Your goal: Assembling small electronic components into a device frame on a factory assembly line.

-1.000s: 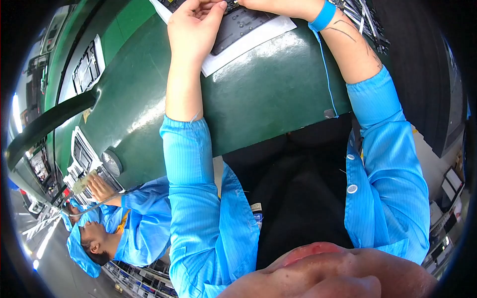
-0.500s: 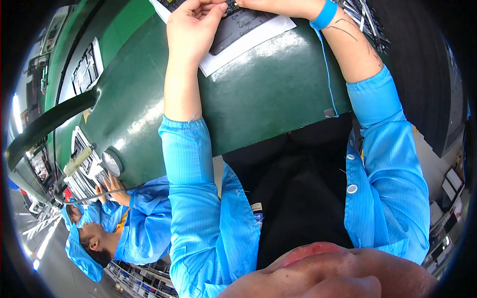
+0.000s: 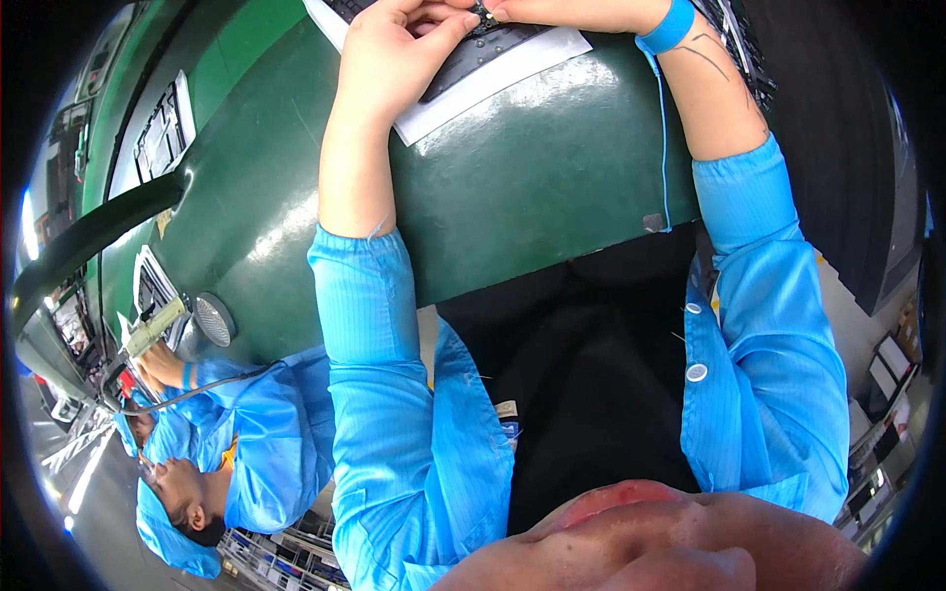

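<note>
At the top edge of the view, my left hand (image 3: pixel 399 49) and my right hand (image 3: pixel 581 14) meet over a flat black panel (image 3: pixel 493 51) with small raised dots. My left thumb and fingers are pinched together. The right fingertips are closed too, touching a small dark part (image 3: pixel 483 20) with a pale spot. What each hand grips is too small to name, and the far side of the panel is cut off by the frame. Under the panel lies a white sheet (image 3: pixel 434 120). A blue wrist strap (image 3: pixel 672 28) with a thin cord circles my right wrist.
The green tabletop (image 3: pixel 522 187) runs across to the left. Thin dark strips (image 3: pixel 754 74) are piled beyond my right wrist. A black curved tube (image 3: pixel 108 225), a round ribbed object (image 3: pixel 214 319) and a co-worker (image 3: pixel 266 424) in blue are at the left.
Both my hands have shifted slightly right, still pinched together over the panel. At the left, the co-worker's hands have moved back beneath a pale tool.
</note>
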Available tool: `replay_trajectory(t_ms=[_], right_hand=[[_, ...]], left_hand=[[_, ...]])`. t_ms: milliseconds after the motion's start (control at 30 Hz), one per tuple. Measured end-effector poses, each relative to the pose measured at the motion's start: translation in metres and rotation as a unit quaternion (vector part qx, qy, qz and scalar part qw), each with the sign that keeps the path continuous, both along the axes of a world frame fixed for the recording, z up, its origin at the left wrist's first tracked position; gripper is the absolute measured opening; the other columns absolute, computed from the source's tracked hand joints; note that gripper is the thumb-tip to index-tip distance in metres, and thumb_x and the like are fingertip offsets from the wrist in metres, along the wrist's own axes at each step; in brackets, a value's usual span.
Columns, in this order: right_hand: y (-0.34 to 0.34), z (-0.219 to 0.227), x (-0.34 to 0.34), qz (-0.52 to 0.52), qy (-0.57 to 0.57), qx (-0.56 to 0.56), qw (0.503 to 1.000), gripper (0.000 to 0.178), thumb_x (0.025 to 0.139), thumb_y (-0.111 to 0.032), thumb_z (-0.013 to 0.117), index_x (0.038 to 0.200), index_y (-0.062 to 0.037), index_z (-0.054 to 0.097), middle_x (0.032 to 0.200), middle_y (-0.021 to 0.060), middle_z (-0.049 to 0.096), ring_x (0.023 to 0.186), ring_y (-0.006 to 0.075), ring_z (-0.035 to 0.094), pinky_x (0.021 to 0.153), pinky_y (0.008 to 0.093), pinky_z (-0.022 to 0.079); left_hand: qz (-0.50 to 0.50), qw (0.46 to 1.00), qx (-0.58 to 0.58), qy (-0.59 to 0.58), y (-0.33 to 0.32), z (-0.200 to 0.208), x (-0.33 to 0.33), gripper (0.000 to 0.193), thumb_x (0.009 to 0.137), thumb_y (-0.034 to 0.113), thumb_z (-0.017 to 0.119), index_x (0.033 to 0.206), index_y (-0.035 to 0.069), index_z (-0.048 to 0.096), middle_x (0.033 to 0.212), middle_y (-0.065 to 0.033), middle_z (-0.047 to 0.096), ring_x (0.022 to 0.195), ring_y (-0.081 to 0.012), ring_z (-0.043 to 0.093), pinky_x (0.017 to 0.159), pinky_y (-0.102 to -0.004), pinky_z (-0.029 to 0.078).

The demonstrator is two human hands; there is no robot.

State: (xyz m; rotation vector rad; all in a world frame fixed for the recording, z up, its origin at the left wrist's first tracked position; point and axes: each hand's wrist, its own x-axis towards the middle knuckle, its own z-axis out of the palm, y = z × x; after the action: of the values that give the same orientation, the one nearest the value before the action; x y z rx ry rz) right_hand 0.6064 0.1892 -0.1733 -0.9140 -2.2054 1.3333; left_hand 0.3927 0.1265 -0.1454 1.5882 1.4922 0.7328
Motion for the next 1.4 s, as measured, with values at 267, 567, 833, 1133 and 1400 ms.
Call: replay_trajectory(t_ms=[267,567,833,1133,1400], right_hand=[[0.004,-0.007,-0.001,0.007,-0.008,0.018,1.0,0.021,0.089,-0.017,0.074,0.101,0.0005,0.077,0.088,0.0152,0.077,0.079,0.0193,0.072,0.076,0.0323,0.056],[0.003,-0.007,0.006,0.004,0.009,0.011,1.0,0.021,0.089,-0.015,0.073,0.102,0.0007,0.078,0.09,0.0149,0.078,0.08,0.0193,0.072,0.077,0.0319,0.056],[0.004,-0.007,0.006,-0.009,0.003,0.024,1.0,0.021,0.089,-0.015,0.073,0.102,0.0007,0.077,0.09,0.0147,0.078,0.079,0.0199,0.072,0.077,0.0322,0.056],[0.011,-0.024,-0.009,-0.029,0.021,-0.001,0.999,0.02,0.09,-0.018,0.073,0.098,0.0,0.077,0.083,0.0113,0.076,0.075,0.0154,0.069,0.072,0.0307,0.055],[0.038,-0.03,-0.002,-0.027,0.03,-0.026,0.999,0.018,0.091,-0.018,0.072,0.097,-0.0009,0.075,0.085,0.0066,0.074,0.078,0.0125,0.066,0.075,0.0285,0.054]], left_hand=[[-0.007,1.0,0.009,0.019,0.005,-0.014,-0.005,0.01,0.089,-0.002,0.074,0.091,0.003,0.066,0.083,-0.0003,0.07,0.076,-0.0064,0.063,0.07,-0.0222,0.052],[-0.003,0.999,0.026,-0.038,0.005,-0.022,0.0,0.015,0.089,-0.006,0.072,0.088,0.005,0.062,0.085,-0.0006,0.068,0.08,-0.0068,0.063,0.073,-0.0221,0.051],[-0.016,0.997,0.045,-0.062,0.008,-0.025,0.001,0.016,0.09,-0.007,0.069,0.086,0.006,0.06,0.085,-0.0004,0.067,0.082,-0.0077,0.063,0.075,-0.0236,0.053],[0.05,0.996,0.009,-0.072,0.015,-0.027,0.0,0.012,0.092,-0.004,0.069,0.099,0.004,0.064,0.086,-0.0011,0.068,0.08,-0.0067,0.064,0.073,-0.0215,0.051],[0.038,0.997,0.03,0.059,0.031,-0.029,0.005,0.01,0.095,0.011,0.072,0.099,0.002,0.072,0.084,-0.0032,0.072,0.075,-0.0078,0.063,0.069,-0.0242,0.051]])
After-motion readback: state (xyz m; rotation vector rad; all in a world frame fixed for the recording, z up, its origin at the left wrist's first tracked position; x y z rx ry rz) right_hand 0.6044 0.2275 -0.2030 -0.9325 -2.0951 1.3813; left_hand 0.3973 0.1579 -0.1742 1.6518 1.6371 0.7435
